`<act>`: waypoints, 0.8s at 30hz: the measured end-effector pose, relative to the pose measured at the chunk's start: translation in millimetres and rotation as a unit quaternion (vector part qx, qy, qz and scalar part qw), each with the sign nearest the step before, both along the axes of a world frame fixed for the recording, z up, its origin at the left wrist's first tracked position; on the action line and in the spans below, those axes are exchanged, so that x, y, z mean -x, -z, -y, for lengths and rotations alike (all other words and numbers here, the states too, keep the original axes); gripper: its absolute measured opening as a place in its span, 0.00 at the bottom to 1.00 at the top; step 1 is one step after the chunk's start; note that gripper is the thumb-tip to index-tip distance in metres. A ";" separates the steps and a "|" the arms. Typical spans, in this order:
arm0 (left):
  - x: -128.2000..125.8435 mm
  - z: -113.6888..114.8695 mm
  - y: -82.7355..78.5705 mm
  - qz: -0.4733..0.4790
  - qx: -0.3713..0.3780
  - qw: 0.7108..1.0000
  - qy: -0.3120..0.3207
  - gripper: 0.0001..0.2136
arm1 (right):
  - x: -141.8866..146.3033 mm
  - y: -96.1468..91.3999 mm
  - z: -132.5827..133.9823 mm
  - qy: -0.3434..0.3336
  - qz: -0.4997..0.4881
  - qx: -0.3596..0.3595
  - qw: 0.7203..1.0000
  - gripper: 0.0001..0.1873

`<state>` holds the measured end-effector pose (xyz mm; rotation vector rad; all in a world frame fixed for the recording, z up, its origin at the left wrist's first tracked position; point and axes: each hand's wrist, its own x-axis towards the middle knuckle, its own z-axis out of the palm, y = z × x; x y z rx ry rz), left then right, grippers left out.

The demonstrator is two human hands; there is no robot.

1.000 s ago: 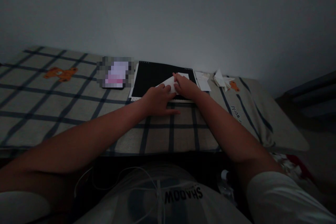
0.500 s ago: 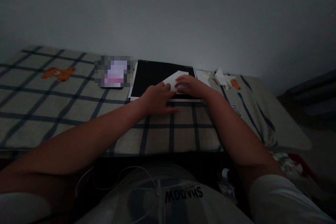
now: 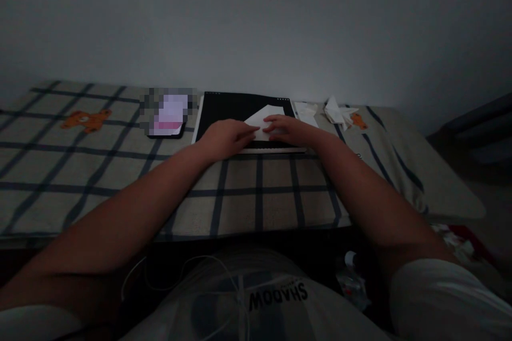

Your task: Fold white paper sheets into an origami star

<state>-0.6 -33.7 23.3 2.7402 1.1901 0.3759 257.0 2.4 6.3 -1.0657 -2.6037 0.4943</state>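
The left hand (image 3: 224, 137), grip indiscernible, has been drawn in over the near edge of the black pad (image 3: 224, 106); paper (image 3: 271, 111) is touched by the loosely open right hand (image 3: 288, 130).

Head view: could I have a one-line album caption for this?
Left hand and right hand meet over white paper on a black pad, atop checked cloth.

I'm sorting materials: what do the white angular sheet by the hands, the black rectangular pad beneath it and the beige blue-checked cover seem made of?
White angular sheet: likely matte paper, thin with crisp straight edges.
Black rectangular pad: perhaps card or plastic, its even face smooth and dull; dim light leaves it open.
Beige blue-checked cover: probably matte woven fabric, judging by its soft wrinkles at right.
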 end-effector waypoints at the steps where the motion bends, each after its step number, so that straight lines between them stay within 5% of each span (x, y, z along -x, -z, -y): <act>1: 5.0 -6.9 2.2 0.039 0.015 0.999 0.010 0.22 | -0.4 0.2 0.0 -0.003 0.000 0.001 1.000 0.16; 6: 20.9 -25.5 3.6 0.153 0.042 0.987 0.003 0.20 | -0.3 0.0 -3.9 -0.023 -0.002 -0.004 1.000 0.16; 13: 28.8 -31.6 -1.0 0.078 0.015 0.996 0.027 0.16 | 2.2 -5.3 -3.1 -0.021 0.006 0.005 1.000 0.15; 24: 41.4 -42.8 -0.7 0.060 0.081 0.994 0.050 0.18 | 0.8 -1.9 -5.0 -0.018 0.004 0.007 1.000 0.16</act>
